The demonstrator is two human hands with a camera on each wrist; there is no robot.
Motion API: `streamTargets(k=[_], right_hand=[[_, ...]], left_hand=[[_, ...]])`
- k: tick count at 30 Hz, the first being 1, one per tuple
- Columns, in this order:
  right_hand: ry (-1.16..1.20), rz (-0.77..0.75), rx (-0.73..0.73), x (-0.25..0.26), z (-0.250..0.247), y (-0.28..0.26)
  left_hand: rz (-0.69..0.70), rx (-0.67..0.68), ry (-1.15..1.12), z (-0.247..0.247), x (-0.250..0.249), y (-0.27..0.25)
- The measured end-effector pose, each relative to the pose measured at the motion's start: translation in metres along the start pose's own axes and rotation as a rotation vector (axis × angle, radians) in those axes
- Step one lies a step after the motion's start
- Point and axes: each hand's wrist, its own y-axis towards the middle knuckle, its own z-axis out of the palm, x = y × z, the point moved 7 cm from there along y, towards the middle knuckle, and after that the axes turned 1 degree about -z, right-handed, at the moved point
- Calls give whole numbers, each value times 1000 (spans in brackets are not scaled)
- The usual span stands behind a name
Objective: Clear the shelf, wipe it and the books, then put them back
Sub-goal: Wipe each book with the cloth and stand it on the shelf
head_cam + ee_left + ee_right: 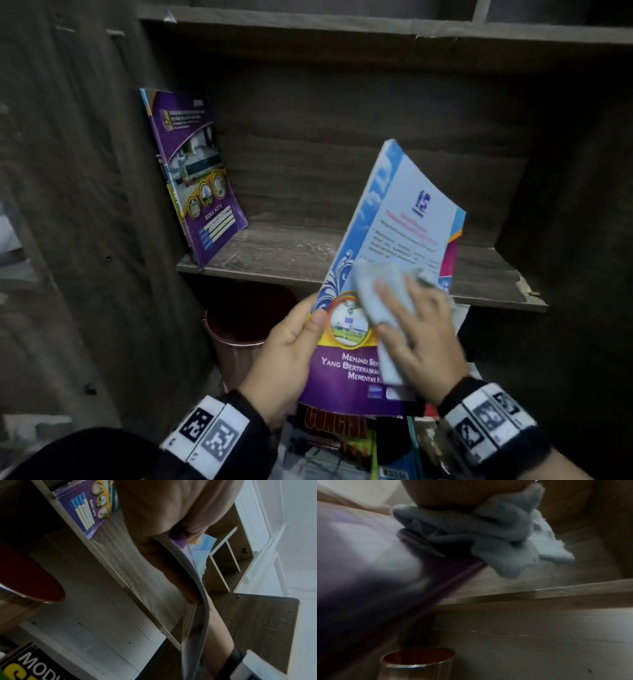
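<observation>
I'm facing a dark wood-grain shelf (308,250) in a dim cabinet. In front of it my left hand (284,356) grips the lower left edge of a blue-and-purple book (394,240), thumb on the cover; I read "MENJADI", "YANG BERTERASKAN", "MERENTAS". Its long axis tilts up and to the right, top toward the shelf. My right hand (418,329) presses a pale blue cloth (380,301) flat on the cover, fingers straight. A purple notebook (195,174) marked "BUKU NOTA" leans on the shelf's left wall. Below stands what looks like a copper bin (236,342), beside books (329,428) reading "CONCISE".

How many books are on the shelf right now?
1: a purple notebook leaning at the left end of the shelf. It may hide more behind it.
</observation>
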Motion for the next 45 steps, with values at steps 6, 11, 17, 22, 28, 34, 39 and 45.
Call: streamTargets(k=[6,11,17,22,28,34,39,45], right_hand=[[187,690,-162,-37,-10,-11],[297,32,-141,33,-9,0],[1443,592,-228,-9,-49,33],[1179,690,-339,-48,-46,25],[158,303,132,-10,12,-2],[117,47,92,4,14,-4],[190,749,-189,-91,-6,-7],[202,207,-63,18,7,-8]], left_hand=[[-17,177,62,23,8,-12],[-43,151,127,21,15,-13],[-93,21,91,4,21,-4],[-157,42,-45,9,23,-5],[-110,29,-31,8,24,-6],[-90,64,-85,4,18,-7],[-89,204,10,18,15,-16],[-51,223,221,25,24,-22]])
